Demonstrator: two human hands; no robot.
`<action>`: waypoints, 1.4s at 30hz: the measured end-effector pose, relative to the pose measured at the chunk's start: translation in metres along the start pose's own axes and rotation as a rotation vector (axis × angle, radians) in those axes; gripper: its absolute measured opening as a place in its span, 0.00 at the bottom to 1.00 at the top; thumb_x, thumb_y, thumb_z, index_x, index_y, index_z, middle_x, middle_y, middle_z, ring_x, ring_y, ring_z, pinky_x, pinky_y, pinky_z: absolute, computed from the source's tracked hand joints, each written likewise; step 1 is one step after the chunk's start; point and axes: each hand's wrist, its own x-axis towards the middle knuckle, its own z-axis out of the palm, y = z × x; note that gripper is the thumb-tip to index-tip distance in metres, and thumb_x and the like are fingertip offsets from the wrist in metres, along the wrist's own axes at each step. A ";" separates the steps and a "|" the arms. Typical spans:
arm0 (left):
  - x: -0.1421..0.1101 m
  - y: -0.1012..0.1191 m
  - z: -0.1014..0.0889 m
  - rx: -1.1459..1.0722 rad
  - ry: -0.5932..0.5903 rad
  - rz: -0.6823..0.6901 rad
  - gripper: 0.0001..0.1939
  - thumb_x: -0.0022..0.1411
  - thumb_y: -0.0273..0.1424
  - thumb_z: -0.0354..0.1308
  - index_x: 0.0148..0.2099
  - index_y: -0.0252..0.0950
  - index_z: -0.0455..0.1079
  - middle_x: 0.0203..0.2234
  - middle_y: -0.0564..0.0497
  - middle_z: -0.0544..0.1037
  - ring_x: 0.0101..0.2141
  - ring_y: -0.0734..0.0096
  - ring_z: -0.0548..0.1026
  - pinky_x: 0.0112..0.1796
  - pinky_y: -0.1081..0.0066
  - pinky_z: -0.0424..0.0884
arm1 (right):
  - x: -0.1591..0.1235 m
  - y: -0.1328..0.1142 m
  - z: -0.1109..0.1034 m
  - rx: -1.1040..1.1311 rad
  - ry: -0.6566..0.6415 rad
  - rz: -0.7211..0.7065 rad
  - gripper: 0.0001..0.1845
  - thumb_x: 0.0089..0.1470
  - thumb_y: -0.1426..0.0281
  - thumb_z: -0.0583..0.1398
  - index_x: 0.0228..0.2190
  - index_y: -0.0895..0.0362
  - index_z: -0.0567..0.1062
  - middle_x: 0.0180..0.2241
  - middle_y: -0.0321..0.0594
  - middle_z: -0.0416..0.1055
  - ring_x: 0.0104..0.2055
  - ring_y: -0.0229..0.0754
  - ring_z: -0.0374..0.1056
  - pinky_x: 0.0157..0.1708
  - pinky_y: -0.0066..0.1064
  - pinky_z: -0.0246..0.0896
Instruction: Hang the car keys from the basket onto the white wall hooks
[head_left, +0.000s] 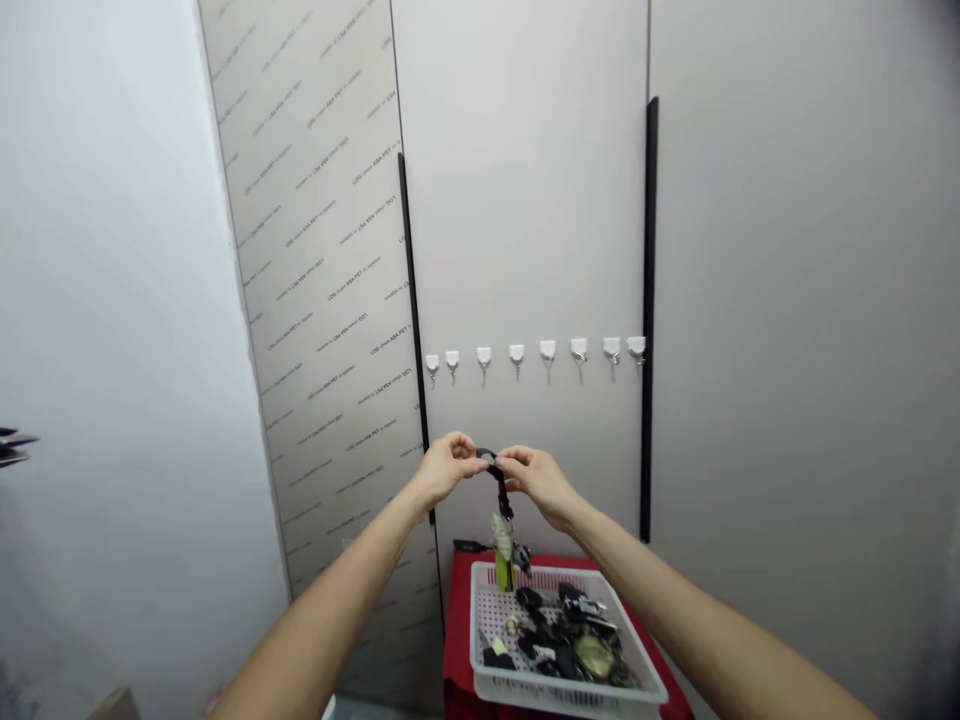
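Observation:
A keychain (502,535) with a black strap loop hangs over the white basket (570,690). Light green, yellow-green and dark pieces dangle from its lower end. My left hand (448,468) pinches the loop from the left side, thumb and fingers closed. From the right, my right hand (541,483) pinches the same loop, so the strap spans the small gap between my fingertips. Beneath, the basket holds a heap of dark key fobs and keys (551,635), too jumbled to tell apart, with a round greenish piece (594,657) among them.
Several white adhesive hooks (547,350) run in a row across the pale cabinet door (525,220), above my hands. Black vertical handles (649,320) flank this door. The basket stands on a red cloth (459,640), where a flat black object (470,546) lies behind it.

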 end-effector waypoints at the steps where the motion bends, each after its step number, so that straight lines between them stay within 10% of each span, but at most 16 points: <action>1: 0.000 -0.002 -0.002 0.000 0.012 -0.005 0.10 0.36 0.24 0.55 0.24 0.32 0.57 0.15 0.59 0.63 0.18 0.84 0.63 0.21 0.80 0.58 | 0.004 -0.001 0.003 0.008 0.006 -0.004 0.09 0.33 0.68 0.56 0.19 0.62 0.65 0.18 0.32 0.61 0.21 0.29 0.56 0.22 0.24 0.52; 12: 0.018 -0.003 -0.015 0.166 0.347 0.086 0.01 0.42 0.25 0.47 0.21 0.34 0.56 0.11 0.58 0.63 0.15 0.81 0.64 0.19 0.79 0.60 | 0.024 -0.019 0.026 -0.144 0.112 -0.128 0.06 0.34 0.71 0.54 0.21 0.60 0.63 0.16 0.32 0.62 0.19 0.31 0.58 0.19 0.24 0.53; 31: 0.130 0.006 -0.084 0.930 0.673 0.012 0.08 0.44 0.30 0.47 0.28 0.39 0.67 0.26 0.49 0.73 0.29 0.68 0.68 0.28 0.72 0.60 | 0.160 -0.038 0.072 -0.922 0.426 -0.303 0.06 0.39 0.72 0.51 0.21 0.58 0.68 0.23 0.42 0.67 0.28 0.40 0.62 0.26 0.29 0.52; 42: 0.084 -0.043 -0.056 0.802 0.500 0.080 0.14 0.48 0.31 0.43 0.39 0.34 0.61 0.29 0.50 0.70 0.30 0.74 0.67 0.30 0.76 0.60 | 0.124 0.006 0.040 -0.960 0.063 -0.312 0.11 0.44 0.68 0.49 0.27 0.60 0.67 0.27 0.40 0.66 0.28 0.35 0.60 0.28 0.24 0.50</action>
